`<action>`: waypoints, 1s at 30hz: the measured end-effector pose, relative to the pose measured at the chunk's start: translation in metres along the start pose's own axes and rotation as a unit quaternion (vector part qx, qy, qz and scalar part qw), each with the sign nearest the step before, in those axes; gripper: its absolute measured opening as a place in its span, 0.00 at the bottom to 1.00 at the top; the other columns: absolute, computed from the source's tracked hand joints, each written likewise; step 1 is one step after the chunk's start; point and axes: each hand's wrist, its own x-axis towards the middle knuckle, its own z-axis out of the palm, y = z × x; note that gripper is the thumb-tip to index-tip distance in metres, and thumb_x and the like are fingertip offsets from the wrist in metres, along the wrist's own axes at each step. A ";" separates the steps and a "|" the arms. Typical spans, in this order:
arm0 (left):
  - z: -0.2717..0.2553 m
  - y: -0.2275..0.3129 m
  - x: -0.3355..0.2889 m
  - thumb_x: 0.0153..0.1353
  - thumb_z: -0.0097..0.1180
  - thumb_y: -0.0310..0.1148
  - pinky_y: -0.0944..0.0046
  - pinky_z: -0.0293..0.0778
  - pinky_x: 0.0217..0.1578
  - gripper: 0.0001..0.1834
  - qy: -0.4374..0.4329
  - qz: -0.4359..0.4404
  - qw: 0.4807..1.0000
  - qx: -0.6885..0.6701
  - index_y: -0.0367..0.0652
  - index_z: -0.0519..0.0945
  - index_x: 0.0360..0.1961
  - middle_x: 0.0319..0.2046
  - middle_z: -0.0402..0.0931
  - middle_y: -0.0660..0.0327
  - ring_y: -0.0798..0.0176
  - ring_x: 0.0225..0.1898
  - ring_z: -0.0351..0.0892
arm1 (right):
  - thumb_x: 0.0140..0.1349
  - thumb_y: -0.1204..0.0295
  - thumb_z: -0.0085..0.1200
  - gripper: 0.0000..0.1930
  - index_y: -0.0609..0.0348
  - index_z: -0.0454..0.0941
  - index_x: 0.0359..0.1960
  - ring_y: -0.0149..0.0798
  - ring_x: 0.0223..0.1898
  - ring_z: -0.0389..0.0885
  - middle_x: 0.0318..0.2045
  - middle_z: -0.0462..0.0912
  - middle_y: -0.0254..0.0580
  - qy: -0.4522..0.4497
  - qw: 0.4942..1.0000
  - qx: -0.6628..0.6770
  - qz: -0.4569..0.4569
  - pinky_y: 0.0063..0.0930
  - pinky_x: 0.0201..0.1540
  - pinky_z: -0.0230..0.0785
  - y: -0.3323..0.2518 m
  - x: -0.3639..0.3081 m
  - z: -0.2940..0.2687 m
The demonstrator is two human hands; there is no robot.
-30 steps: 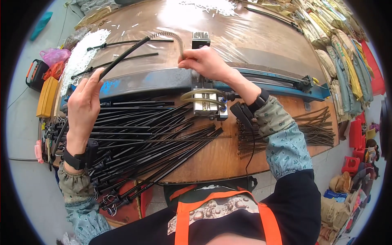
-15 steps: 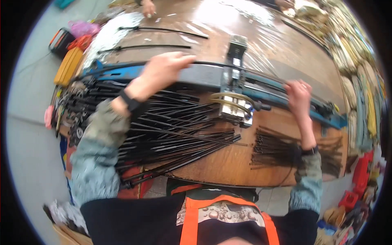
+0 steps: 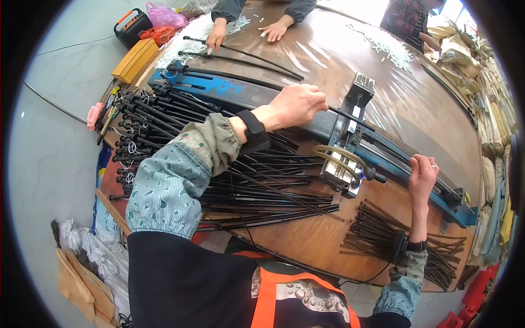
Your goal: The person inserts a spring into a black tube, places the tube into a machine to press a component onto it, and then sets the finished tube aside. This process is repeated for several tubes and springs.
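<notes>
A long black tube [image 3: 235,77] runs slantwise along a blue metal bench fixture [image 3: 183,82] and across its clamp block [image 3: 350,123]. My left hand [image 3: 299,105] is closed around the tube just left of the clamp, knuckles up. Beyond the clamp, a thin dark coil spring [image 3: 391,141] continues in line with the tube toward my right hand [image 3: 423,176]. That hand is closed in a pinch over the fixture's right part; its fingers hide what they grip. Two curved hoses [image 3: 336,156] join the silver cylinder [image 3: 342,177] in front of the clamp.
Many black rods [image 3: 262,186] lie heaped at left, and a bundle of dark springs [image 3: 377,229] lies at front right. A co-worker's hands [image 3: 217,37] work beside two black rods [image 3: 246,61] across the table. Another person [image 3: 407,24] is at far right. Stacked sacks [image 3: 492,120] line the right side.
My left hand has come nearer to the clamp along the tube. The whole view has shifted, so the fixture appears lower and farther right. More of the co-worker's arms shows.
</notes>
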 end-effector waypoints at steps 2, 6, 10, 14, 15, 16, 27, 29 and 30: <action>0.003 0.002 0.000 0.64 0.58 0.37 0.53 0.73 0.35 0.10 0.013 -0.010 1.000 -0.008 0.42 0.79 0.30 0.26 0.74 0.55 0.48 0.33 0.77 | 0.66 0.70 0.56 0.05 0.56 0.78 0.32 0.41 0.37 0.76 0.28 0.79 0.36 -0.011 1.000 -0.002 0.015 0.34 0.52 0.61 0.001 -0.003 0.001; 0.007 0.002 -0.002 0.61 0.61 0.36 0.54 0.73 0.35 0.09 0.068 0.030 0.997 0.005 0.42 0.80 0.29 0.27 0.75 0.56 0.49 0.32 0.76 | 0.64 0.72 0.58 0.04 0.58 0.80 0.36 0.41 0.40 0.77 0.31 0.81 0.39 -0.007 1.000 -0.016 0.019 0.35 0.53 0.62 0.001 -0.009 -0.001; 0.011 -0.002 0.001 0.60 0.62 0.35 0.54 0.72 0.35 0.08 0.086 0.067 0.993 0.039 0.43 0.80 0.30 0.27 0.76 0.57 0.50 0.32 0.77 | 0.61 0.74 0.61 0.11 0.55 0.82 0.46 0.39 0.51 0.79 0.41 0.86 0.36 0.016 0.999 -0.047 -0.021 0.38 0.59 0.61 0.004 -0.010 -0.003; 0.010 0.003 0.006 0.62 0.58 0.34 0.52 0.73 0.34 0.06 0.017 0.034 0.998 0.045 0.44 0.78 0.31 0.27 0.78 0.54 0.46 0.33 0.79 | 0.59 0.74 0.62 0.16 0.55 0.82 0.49 0.38 0.52 0.80 0.44 0.86 0.36 0.019 0.993 -0.044 -0.105 0.37 0.58 0.59 -0.066 -0.006 0.000; 0.008 0.008 0.009 0.63 0.56 0.34 0.51 0.73 0.33 0.07 -0.006 0.007 0.999 0.053 0.44 0.76 0.31 0.27 0.78 0.52 0.44 0.33 0.79 | 0.58 0.74 0.62 0.15 0.55 0.82 0.49 0.38 0.49 0.81 0.42 0.86 0.36 0.032 0.992 -0.022 -0.121 0.36 0.57 0.59 -0.074 -0.011 0.000; 0.007 0.010 0.011 0.64 0.55 0.33 0.49 0.73 0.32 0.07 -0.028 -0.023 0.997 0.068 0.43 0.75 0.30 0.27 0.78 0.50 0.43 0.33 0.79 | 0.58 0.74 0.62 0.15 0.55 0.82 0.49 0.38 0.49 0.81 0.42 0.86 0.36 0.030 0.993 -0.030 -0.110 0.36 0.57 0.59 -0.079 -0.016 -0.003; 0.023 0.004 0.016 0.66 0.53 0.35 0.49 0.73 0.29 0.09 0.025 0.042 0.995 0.087 0.45 0.73 0.29 0.26 0.79 0.56 0.46 0.31 0.80 | 0.61 0.75 0.60 0.07 0.61 0.81 0.41 0.44 0.33 0.77 0.31 0.80 0.42 -0.071 0.978 0.196 0.021 0.35 0.40 0.66 -0.076 -0.045 0.016; 0.026 0.006 0.010 0.66 0.54 0.38 0.50 0.72 0.27 0.09 0.055 0.082 0.990 0.099 0.47 0.74 0.30 0.25 0.79 0.59 0.48 0.29 0.80 | 0.61 0.74 0.61 0.08 0.63 0.80 0.40 0.46 0.31 0.76 0.29 0.78 0.46 -0.030 0.967 0.251 -0.018 0.37 0.36 0.67 -0.071 -0.038 0.021; 0.021 0.001 0.013 0.65 0.55 0.39 0.50 0.71 0.27 0.09 0.071 0.101 0.985 0.119 0.48 0.74 0.31 0.25 0.78 0.59 0.48 0.28 0.79 | 0.61 0.74 0.61 0.08 0.63 0.80 0.40 0.46 0.31 0.76 0.29 0.78 0.46 -0.042 0.964 0.262 -0.010 0.37 0.36 0.67 -0.076 -0.035 0.020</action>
